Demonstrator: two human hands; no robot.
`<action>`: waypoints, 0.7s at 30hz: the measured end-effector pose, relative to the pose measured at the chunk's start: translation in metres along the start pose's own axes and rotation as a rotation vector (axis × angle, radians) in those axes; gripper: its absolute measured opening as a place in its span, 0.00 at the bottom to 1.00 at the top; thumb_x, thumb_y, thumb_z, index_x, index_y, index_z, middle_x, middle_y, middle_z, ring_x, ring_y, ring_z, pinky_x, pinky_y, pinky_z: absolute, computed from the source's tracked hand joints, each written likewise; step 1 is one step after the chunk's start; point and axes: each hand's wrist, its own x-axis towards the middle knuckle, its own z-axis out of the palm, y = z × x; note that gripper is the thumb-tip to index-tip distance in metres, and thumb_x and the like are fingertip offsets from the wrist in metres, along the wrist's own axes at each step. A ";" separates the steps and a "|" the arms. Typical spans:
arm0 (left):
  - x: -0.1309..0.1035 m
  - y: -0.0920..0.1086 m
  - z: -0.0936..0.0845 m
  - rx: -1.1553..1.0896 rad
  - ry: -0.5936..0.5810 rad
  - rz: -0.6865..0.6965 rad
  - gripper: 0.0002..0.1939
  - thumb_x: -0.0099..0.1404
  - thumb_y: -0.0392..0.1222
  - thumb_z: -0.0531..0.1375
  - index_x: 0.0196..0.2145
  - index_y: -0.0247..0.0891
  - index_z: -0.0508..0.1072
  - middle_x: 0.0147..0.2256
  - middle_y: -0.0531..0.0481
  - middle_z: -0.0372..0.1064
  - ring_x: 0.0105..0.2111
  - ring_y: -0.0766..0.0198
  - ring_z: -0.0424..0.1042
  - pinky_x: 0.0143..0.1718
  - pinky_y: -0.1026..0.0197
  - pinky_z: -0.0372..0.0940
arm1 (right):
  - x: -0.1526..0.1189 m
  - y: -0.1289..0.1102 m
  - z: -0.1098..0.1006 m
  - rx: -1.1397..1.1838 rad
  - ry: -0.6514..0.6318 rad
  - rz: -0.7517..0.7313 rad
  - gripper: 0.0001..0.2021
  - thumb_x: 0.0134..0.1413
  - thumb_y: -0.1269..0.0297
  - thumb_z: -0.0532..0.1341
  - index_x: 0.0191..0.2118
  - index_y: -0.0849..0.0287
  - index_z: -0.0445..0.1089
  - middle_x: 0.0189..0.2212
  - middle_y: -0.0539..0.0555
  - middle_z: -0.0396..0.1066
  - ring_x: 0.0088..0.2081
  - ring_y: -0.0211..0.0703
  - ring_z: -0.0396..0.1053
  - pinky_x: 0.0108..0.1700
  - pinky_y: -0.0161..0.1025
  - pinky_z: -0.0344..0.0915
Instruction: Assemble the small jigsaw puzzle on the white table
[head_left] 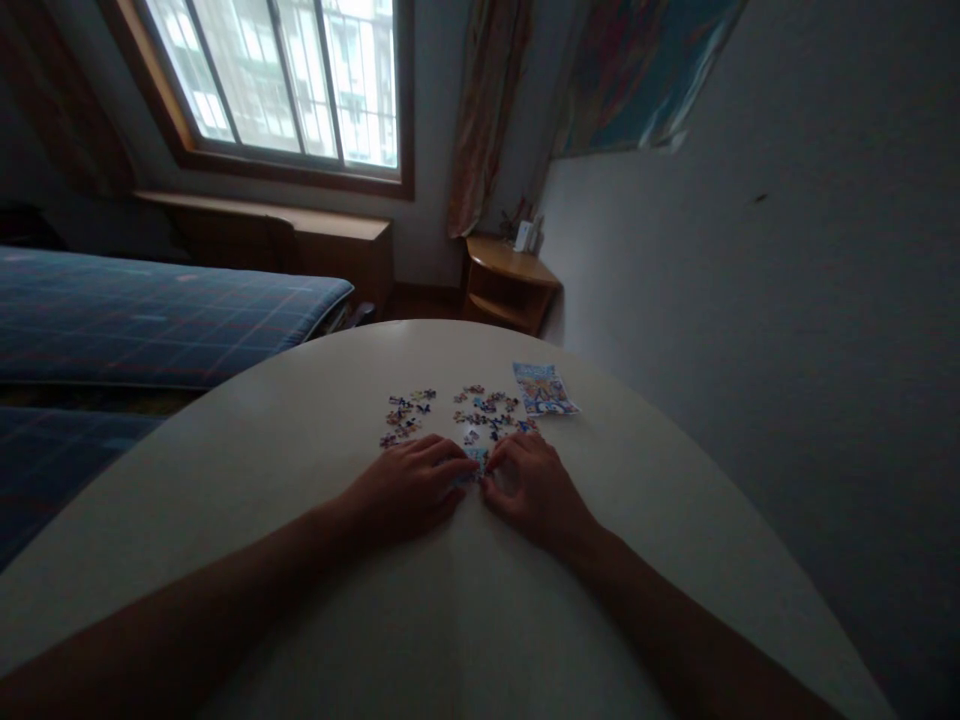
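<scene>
Between my two hands lies a small patch of joined jigsaw pieces (473, 459) on the white table, partly covered by fingers. My left hand (409, 484) rests palm down, its thumb and fingers closing on the left edge of this patch. On the opposite edge, my right hand (534, 486) curls with thumb and index fingertips pinched together on a jigsaw piece, mostly hidden by the fingertips. Just beyond the left hand spreads a group of loose jigsaw pieces (403, 417). Another scatter of loose pieces (491, 405) lies past the right hand.
A printed picture sheet or packet (544, 389) lies at the right behind the pieces. The round white table (337, 390) borders a bed with a plaid mattress (172, 315) on the left and a wall on the right. A small wooden corner shelf (510, 262) stands beyond.
</scene>
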 end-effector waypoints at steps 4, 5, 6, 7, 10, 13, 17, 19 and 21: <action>0.000 0.000 0.001 0.030 -0.023 0.043 0.17 0.70 0.40 0.57 0.56 0.44 0.69 0.48 0.45 0.69 0.48 0.55 0.69 0.51 0.48 0.67 | 0.002 0.005 0.001 0.067 0.040 0.039 0.05 0.52 0.71 0.62 0.37 0.57 0.70 0.37 0.55 0.73 0.44 0.49 0.68 0.54 0.51 0.61; -0.001 0.000 0.000 0.033 -0.035 0.048 0.17 0.70 0.40 0.57 0.56 0.45 0.69 0.49 0.45 0.68 0.48 0.55 0.69 0.52 0.47 0.67 | 0.003 0.007 0.001 0.093 0.062 0.064 0.06 0.52 0.72 0.61 0.37 0.58 0.71 0.37 0.55 0.73 0.44 0.49 0.68 0.53 0.50 0.62; -0.001 0.000 0.000 0.034 -0.046 0.048 0.17 0.71 0.40 0.57 0.56 0.46 0.69 0.49 0.45 0.68 0.49 0.54 0.69 0.52 0.47 0.66 | 0.003 0.009 0.002 0.118 0.084 0.091 0.07 0.53 0.73 0.60 0.38 0.58 0.71 0.37 0.55 0.73 0.44 0.49 0.68 0.51 0.48 0.63; -0.001 0.000 -0.001 0.034 -0.059 0.042 0.17 0.71 0.41 0.56 0.56 0.46 0.69 0.50 0.45 0.68 0.49 0.54 0.68 0.52 0.47 0.66 | 0.003 0.011 0.003 0.139 0.105 0.115 0.09 0.52 0.74 0.59 0.39 0.58 0.71 0.38 0.56 0.73 0.45 0.48 0.68 0.50 0.48 0.64; -0.001 0.001 -0.003 0.036 -0.087 0.034 0.17 0.71 0.41 0.56 0.57 0.45 0.69 0.50 0.44 0.67 0.50 0.54 0.68 0.53 0.47 0.66 | 0.004 0.014 0.004 0.154 0.127 0.144 0.09 0.53 0.75 0.58 0.39 0.58 0.71 0.39 0.56 0.73 0.45 0.49 0.68 0.51 0.48 0.63; -0.001 0.001 -0.004 0.043 -0.101 0.040 0.18 0.71 0.42 0.56 0.57 0.44 0.68 0.51 0.43 0.67 0.50 0.52 0.68 0.53 0.46 0.65 | 0.004 0.012 0.004 0.135 0.094 0.116 0.07 0.53 0.74 0.59 0.38 0.57 0.71 0.38 0.55 0.73 0.45 0.49 0.68 0.53 0.50 0.62; -0.001 0.000 -0.002 0.033 -0.088 0.049 0.18 0.71 0.42 0.56 0.58 0.45 0.67 0.51 0.44 0.66 0.51 0.52 0.68 0.52 0.46 0.66 | 0.003 0.009 0.003 0.112 0.067 0.070 0.07 0.52 0.73 0.62 0.36 0.56 0.72 0.39 0.55 0.73 0.47 0.50 0.68 0.55 0.51 0.61; -0.002 0.000 -0.002 0.023 -0.076 0.048 0.17 0.71 0.41 0.56 0.57 0.44 0.68 0.51 0.44 0.66 0.51 0.52 0.68 0.51 0.48 0.67 | 0.003 0.008 0.003 0.103 0.057 0.046 0.05 0.52 0.72 0.64 0.35 0.55 0.73 0.39 0.54 0.73 0.48 0.50 0.67 0.56 0.52 0.60; -0.002 0.000 -0.002 0.022 -0.079 0.041 0.16 0.71 0.41 0.56 0.56 0.43 0.68 0.51 0.44 0.66 0.51 0.53 0.67 0.50 0.49 0.68 | 0.002 0.008 0.003 0.092 0.046 0.029 0.04 0.52 0.71 0.64 0.34 0.55 0.73 0.40 0.54 0.73 0.48 0.49 0.68 0.59 0.53 0.57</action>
